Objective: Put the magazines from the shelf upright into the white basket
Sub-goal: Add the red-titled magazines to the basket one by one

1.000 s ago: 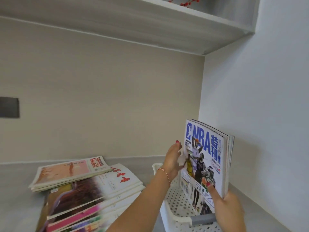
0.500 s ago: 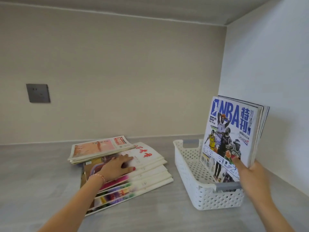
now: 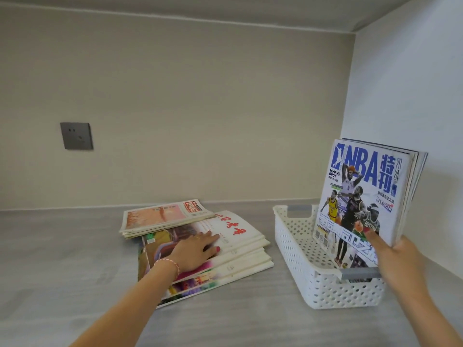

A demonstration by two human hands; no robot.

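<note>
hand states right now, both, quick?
Left hand: open, fingers flat on the top magazine of the flat stack.
Right hand: holding the upright blue-and-white NBA magazines in the white perforated plastic basket.

The white basket (image 3: 295, 236) is matt plastic, its walls and floor pierced all over with small round holes, with smooth grey strips at the handles. The NBA magazine (image 3: 360, 194) standing in it has a glossy paper cover. The stack of magazines (image 3: 235, 249) lying on the shelf (image 3: 62, 259) is paper too, with pale, matt page edges. The shelf looks like a smooth, matt grey wood-grain laminate. The wall socket (image 3: 76, 136) is dark grey with a dull, satin face.
</note>
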